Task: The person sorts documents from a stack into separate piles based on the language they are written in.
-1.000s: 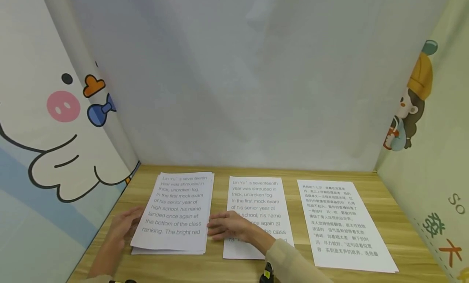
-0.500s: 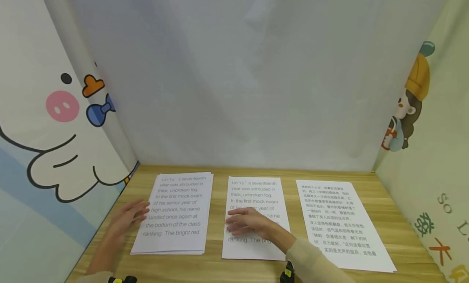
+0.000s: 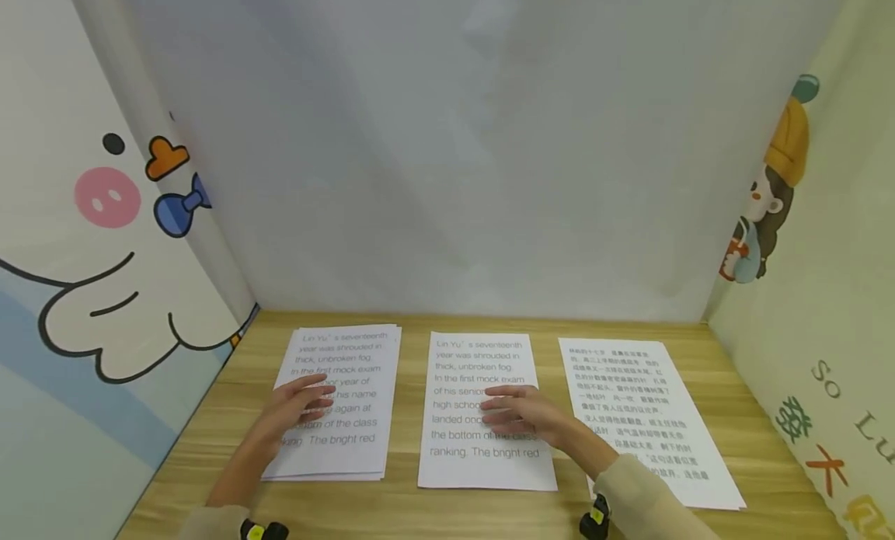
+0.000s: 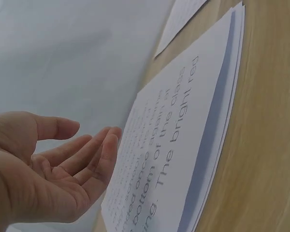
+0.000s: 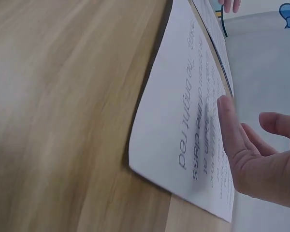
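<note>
Left hand (image 3: 299, 412) lies over the lower half of the paper stack (image 3: 353, 353) at the left of the wooden table (image 3: 405, 509), fingers straight and loosely spread, gripping nothing; in the left wrist view the palm (image 4: 53, 179) sits just above the printed top sheet (image 4: 183, 145), and whether the fingertips actually touch the paper cannot be told from that angle. The stack's edges are slightly fanned. Centre of the table: a single sheet (image 3: 482, 462) with English print, lying flat. Right hand (image 3: 526, 414) is over its middle, fingers extended and relaxed, holding nothing; the right wrist view shows the fingers (image 5: 229, 130) close above the sheet (image 5: 183, 130). Far right: a sheet of Chinese text (image 3: 629, 384), partly covered by the beige sleeve (image 3: 643, 501).
</note>
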The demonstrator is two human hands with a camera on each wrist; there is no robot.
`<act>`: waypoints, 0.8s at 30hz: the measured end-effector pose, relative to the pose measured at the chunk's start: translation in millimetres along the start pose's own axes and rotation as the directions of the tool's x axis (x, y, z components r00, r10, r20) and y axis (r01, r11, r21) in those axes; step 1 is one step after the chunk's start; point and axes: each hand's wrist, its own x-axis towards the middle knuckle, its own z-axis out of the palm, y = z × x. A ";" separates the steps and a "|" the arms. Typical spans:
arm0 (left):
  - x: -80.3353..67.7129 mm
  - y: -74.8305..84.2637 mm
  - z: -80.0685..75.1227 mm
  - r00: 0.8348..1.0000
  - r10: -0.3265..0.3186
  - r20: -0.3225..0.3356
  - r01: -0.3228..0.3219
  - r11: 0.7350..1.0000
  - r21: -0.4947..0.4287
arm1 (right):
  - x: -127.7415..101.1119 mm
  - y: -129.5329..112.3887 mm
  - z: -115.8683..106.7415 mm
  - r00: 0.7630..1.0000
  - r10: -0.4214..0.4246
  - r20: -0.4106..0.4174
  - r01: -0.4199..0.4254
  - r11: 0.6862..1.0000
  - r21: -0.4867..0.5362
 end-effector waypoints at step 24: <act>17.0 10.4 78.8 0.978 0.016 0.207 -0.041 0.993 0.114 | -45.8 13.1 -74.8 0.994 0.013 -0.107 -0.015 1.000 -0.017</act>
